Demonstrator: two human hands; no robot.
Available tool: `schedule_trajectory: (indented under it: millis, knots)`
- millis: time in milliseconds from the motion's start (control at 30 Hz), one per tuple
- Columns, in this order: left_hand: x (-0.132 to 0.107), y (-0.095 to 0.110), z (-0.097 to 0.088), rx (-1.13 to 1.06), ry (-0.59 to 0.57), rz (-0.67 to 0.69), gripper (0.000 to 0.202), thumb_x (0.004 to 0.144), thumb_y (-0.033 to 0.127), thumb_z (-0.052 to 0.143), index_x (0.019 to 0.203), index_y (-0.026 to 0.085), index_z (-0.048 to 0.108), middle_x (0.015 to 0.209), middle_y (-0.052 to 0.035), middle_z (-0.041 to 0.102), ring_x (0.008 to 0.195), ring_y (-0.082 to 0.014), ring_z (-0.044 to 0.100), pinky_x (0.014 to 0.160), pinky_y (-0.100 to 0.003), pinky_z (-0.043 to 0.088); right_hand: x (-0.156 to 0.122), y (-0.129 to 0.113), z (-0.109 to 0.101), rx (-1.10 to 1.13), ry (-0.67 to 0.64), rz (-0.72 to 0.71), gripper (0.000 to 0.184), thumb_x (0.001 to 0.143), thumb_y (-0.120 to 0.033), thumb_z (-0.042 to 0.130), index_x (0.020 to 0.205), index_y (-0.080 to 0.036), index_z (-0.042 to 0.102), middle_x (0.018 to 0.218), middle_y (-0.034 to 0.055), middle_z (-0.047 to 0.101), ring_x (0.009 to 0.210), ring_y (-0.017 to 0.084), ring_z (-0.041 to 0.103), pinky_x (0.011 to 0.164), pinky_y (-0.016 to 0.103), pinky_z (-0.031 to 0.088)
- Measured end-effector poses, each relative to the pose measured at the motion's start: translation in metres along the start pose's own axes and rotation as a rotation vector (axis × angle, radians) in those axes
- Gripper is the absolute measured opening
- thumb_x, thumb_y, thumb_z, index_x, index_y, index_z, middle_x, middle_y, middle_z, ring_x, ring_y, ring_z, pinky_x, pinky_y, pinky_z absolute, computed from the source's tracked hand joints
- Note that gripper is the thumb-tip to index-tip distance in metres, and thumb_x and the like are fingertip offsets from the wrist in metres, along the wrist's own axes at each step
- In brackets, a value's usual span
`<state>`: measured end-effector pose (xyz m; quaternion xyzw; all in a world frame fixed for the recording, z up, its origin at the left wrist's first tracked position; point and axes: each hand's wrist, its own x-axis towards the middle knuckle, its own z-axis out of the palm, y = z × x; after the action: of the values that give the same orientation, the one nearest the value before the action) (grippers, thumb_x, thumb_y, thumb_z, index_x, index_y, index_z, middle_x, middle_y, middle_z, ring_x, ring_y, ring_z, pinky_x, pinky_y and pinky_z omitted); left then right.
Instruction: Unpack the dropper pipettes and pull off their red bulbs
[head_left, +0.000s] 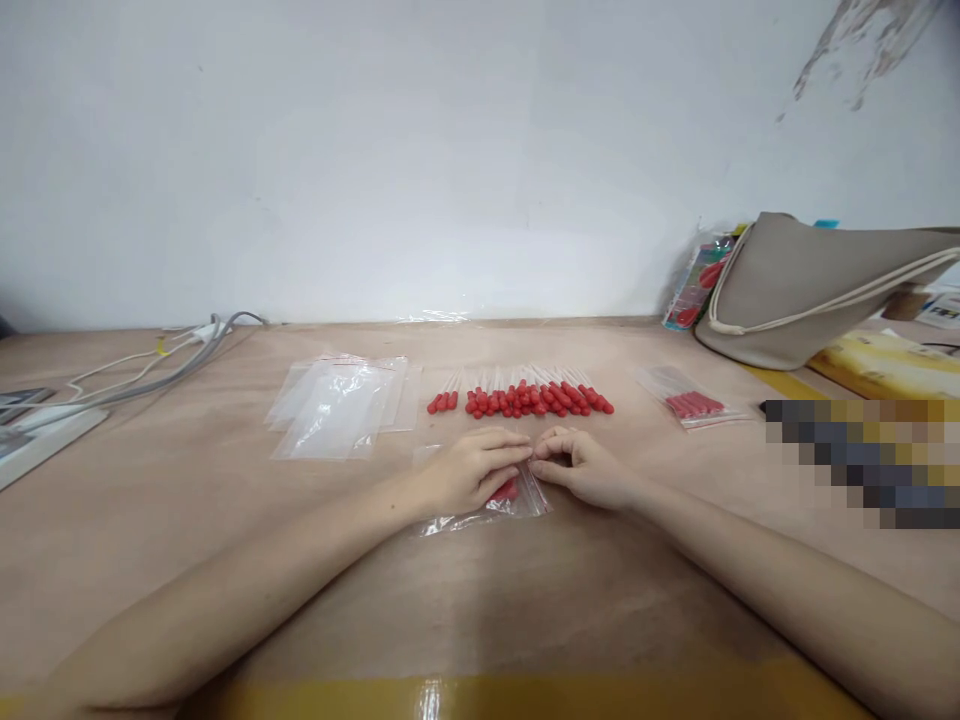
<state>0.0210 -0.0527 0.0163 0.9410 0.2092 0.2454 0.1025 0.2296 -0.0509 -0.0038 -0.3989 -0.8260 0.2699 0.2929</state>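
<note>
A clear zip-lock bag point(529, 497) lies in front of me with red-handled pieces point(507, 490) inside, partly covered by my left hand. My left hand point(472, 470) rests over the bag, its fingertips at the bag's right edge. My right hand point(581, 465) pinches that same edge between thumb and fingers, close to the left fingertips. Just beyond my hands, several thin clear sticks with red ends point(525, 398) lie in a row, red ends toward me. A small group of the same red-ended sticks point(442, 402) lies apart at the row's left.
Flat clear bags point(337, 405) are piled at the left. A filled bag point(696, 402) lies to the right. Cables point(180, 365) run along the far left. A grey drawstring bag point(817, 290), a colourful package point(697, 285) and yellow wrapping point(892, 365) stand at the right by the wall.
</note>
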Motion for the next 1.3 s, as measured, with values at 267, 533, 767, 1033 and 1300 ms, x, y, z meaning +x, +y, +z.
schedule_trajectory:
  millis: [267, 533, 767, 1033, 1300]
  knots:
    - [0.007, -0.01, -0.006, 0.16, 0.011, 0.104, 0.029, 0.09, 0.016, 0.037, 0.106, 0.016, 0.061, 0.105, -0.009, 0.063, 0.097, -0.0181, 0.056, 0.084, -0.034, 0.048, 0.004, -0.01, 0.005, 0.005, -0.002, 0.167, 0.018, 0.077, -0.032, 0.053, 0.07, -0.021, 0.066, 0.077, -0.0005, 0.065, 0.079, 0.019, 0.059, 0.078, 0.037, 0.042]
    - [0.009, -0.015, -0.007, 0.51, -0.038, 0.243, 0.028, 0.093, 0.016, 0.034, 0.09, 0.016, 0.062, 0.095, -0.0048, 0.067, 0.093, -0.0174, 0.057, 0.078, -0.031, 0.045, 0.005, -0.022, 0.01, -0.048, 0.052, 0.3, 0.018, 0.077, -0.03, 0.052, 0.069, -0.022, 0.066, 0.081, 0.0002, 0.065, 0.082, 0.019, 0.057, 0.087, 0.042, 0.032]
    - [0.008, -0.019, -0.008, 0.574, 0.011, 0.291, 0.024, 0.092, 0.014, 0.037, 0.082, 0.016, 0.059, 0.09, -0.0034, 0.066, 0.087, -0.0149, 0.058, 0.075, -0.029, 0.045, -0.005, -0.015, 0.014, -0.364, 0.251, -0.067, 0.014, 0.082, -0.021, 0.048, 0.082, -0.02, 0.062, 0.08, 0.0022, 0.064, 0.08, 0.017, 0.051, 0.073, 0.033, 0.031]
    - [0.005, -0.021, -0.007, 0.535, 0.1, 0.275, 0.02, 0.091, 0.013, 0.039, 0.085, 0.014, 0.058, 0.087, -0.0037, 0.066, 0.087, -0.0146, 0.058, 0.079, -0.028, 0.047, 0.004, -0.004, 0.007, -0.749, 0.428, -0.702, 0.012, 0.081, -0.014, 0.053, 0.081, -0.023, 0.06, 0.077, -0.003, 0.064, 0.075, 0.012, 0.046, 0.075, 0.033, 0.027]
    - [0.007, -0.024, -0.009, 0.565, -0.029, 0.363, 0.022, 0.092, 0.015, 0.039, 0.083, 0.017, 0.058, 0.099, -0.0029, 0.066, 0.099, -0.0143, 0.058, 0.094, -0.032, 0.042, 0.012, -0.008, 0.004, -0.927, 0.298, -0.851, 0.028, 0.09, -0.01, 0.037, 0.068, -0.019, 0.053, 0.063, -0.0042, 0.053, 0.071, 0.01, 0.043, 0.077, 0.032, 0.028]
